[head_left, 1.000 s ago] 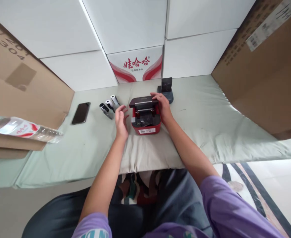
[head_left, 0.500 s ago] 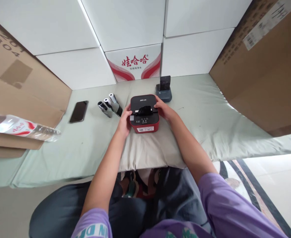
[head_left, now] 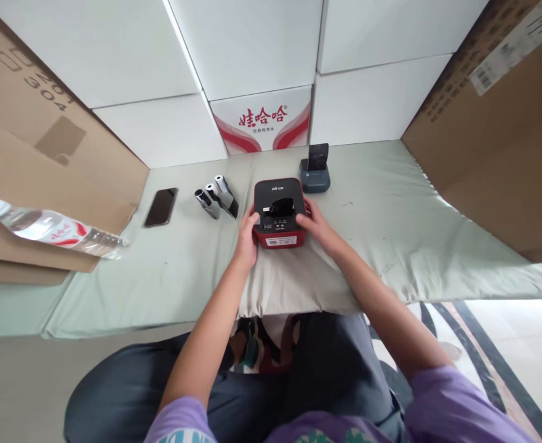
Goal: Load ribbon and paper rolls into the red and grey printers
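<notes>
A red-and-black receipt printer [head_left: 277,187] sits flat near the front edge of the cloth-covered surface. A crumpled glossy black strip [head_left: 282,207] sticks up from the slot in its top. My left hand [head_left: 248,239] is wrapped round the printer's left side, thumb at the top edge. From the right, my right hand [head_left: 317,223] grips the other side, its thumb on the near right corner of the top; its fingers are partly hidden. Behind, to the right, stands a small dark blue printer [head_left: 315,180] with a black sheet [head_left: 318,157] upright in it.
Three paper rolls [head_left: 215,194] with dark loose ends lie left of the printer. Farther left are a phone [head_left: 160,207] and a water bottle [head_left: 61,231]. Large cardboard boxes [head_left: 506,147] flank both sides. White cartons [head_left: 358,104] form a wall behind.
My right hand has slid toward me along the printer's side, its thumb now at the near corner. My left hand keeps its hold. The whole view has shifted slightly.
</notes>
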`<action>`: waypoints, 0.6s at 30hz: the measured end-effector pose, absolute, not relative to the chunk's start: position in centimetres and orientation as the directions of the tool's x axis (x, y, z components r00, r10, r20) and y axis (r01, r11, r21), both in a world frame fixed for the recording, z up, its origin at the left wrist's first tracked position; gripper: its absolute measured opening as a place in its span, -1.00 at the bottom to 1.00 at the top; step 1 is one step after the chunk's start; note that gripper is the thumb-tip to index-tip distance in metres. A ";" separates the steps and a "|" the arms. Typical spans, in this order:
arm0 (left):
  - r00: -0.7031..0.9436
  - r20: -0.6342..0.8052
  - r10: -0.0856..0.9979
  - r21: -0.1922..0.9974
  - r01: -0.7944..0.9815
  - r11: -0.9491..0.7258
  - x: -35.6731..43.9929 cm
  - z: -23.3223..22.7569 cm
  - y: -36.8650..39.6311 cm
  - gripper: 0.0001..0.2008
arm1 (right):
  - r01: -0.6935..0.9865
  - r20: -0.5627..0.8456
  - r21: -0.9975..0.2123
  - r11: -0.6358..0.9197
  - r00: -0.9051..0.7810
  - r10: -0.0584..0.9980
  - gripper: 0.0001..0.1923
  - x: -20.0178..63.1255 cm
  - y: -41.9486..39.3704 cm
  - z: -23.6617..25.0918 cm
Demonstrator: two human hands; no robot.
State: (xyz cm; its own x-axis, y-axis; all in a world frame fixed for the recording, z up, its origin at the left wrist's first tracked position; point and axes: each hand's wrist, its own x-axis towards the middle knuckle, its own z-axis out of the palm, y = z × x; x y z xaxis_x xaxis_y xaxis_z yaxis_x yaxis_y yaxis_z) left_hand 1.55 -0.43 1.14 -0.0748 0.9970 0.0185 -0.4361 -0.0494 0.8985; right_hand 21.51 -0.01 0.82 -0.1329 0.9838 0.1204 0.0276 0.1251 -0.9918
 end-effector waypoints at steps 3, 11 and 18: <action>-0.035 0.034 0.999 0.892 -0.449 -0.046 2.0 1.1 -1.7 -0.55 | 0.176 0.359 -0.903 0.392 -0.193 0.913 0.19 21.0 -2.9 0.8; -0.153 0.179 0.972 0.881 -0.414 -0.227 1.1 4.1 5.9 -0.72 | 0.260 0.507 -0.806 0.531 -0.157 0.847 0.24 18.9 3.4 4.1; -0.292 0.067 0.954 0.875 -0.442 -0.197 1.4 5.3 17.0 -0.73 | 0.303 0.458 -0.847 0.437 -0.001 0.889 0.09 16.4 11.7 4.2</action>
